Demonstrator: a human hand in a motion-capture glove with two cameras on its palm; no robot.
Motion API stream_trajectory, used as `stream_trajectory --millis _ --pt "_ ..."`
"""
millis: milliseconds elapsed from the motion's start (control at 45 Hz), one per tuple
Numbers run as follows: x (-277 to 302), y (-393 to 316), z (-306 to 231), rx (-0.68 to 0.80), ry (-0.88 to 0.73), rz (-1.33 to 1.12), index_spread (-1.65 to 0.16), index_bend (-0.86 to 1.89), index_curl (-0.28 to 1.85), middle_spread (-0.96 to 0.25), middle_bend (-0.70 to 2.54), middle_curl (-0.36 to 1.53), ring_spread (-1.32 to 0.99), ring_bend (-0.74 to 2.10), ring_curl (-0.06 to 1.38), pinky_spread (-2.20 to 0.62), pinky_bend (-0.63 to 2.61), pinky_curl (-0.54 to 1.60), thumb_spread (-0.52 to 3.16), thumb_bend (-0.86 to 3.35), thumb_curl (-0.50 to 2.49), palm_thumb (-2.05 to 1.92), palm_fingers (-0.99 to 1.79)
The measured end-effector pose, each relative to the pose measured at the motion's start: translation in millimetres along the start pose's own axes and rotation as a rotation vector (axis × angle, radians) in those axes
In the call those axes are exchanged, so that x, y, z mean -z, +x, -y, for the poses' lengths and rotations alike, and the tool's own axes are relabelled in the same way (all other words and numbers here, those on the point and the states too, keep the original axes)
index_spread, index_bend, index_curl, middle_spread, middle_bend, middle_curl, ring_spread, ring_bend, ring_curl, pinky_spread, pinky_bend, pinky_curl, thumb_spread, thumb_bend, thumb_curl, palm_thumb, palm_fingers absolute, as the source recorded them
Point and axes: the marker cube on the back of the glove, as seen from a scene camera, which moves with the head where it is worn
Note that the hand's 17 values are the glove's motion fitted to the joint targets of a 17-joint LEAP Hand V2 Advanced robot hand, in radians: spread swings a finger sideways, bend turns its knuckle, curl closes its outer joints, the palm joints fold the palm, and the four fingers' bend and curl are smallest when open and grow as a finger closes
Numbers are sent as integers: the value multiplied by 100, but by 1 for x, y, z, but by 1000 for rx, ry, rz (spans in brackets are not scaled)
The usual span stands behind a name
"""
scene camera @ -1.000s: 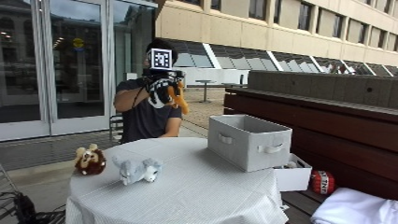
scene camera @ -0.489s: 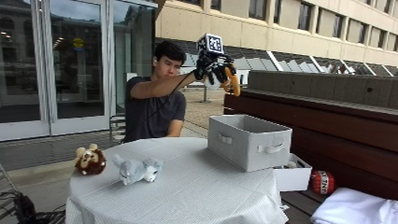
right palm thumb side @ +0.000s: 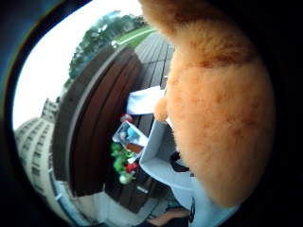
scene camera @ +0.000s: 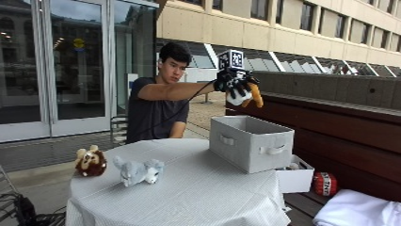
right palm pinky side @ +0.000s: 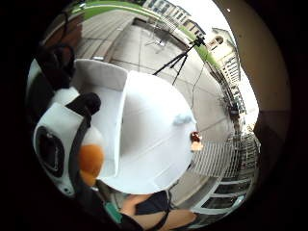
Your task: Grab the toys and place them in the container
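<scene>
The gloved right hand (scene camera: 233,83) is curled round 1 plush toy (scene camera: 245,95), a white and orange one; its orange part hangs down below the fingers, so its long axis runs roughly top to bottom, and in the thumb side palm view the orange fur (right palm thumb side: 215,101) fills most of the frame, close against the palm; directly beneath the hand, well apart from the dangling end, stands the open grey container (scene camera: 252,142), its mouth facing up toward the grip; the hand sits over the container's far half, toward the bench side, and by my judgement a straight drop or a short lowering would land the toy inside; farther out, on the table (scene camera: 188,188) and well away from the hand, toward its wrist side and lower, lie 2 more toys, a grey one (scene camera: 139,170) and beyond it a brown one (scene camera: 90,161); these remain to be fetched; only the right hand is near.
</scene>
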Motion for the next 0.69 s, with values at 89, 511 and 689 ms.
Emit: stream_trajectory --millis 89,511,689 --pt "-6 29 9 64 -27 53 -37 4 13 -42 51 60 -42 110 47 -41 118 40 100 7 77 62 72" --pt "24 150 4 15 73 -149 -31 11 12 -9 30 51 -15 87 37 -11 138 41 96 -11 36 -15 -10" --pt "13 229 9 -46 49 -155 -32 10 13 -8 30 50 -11 78 33 -5 136 39 95 -11 30 -14 -12"
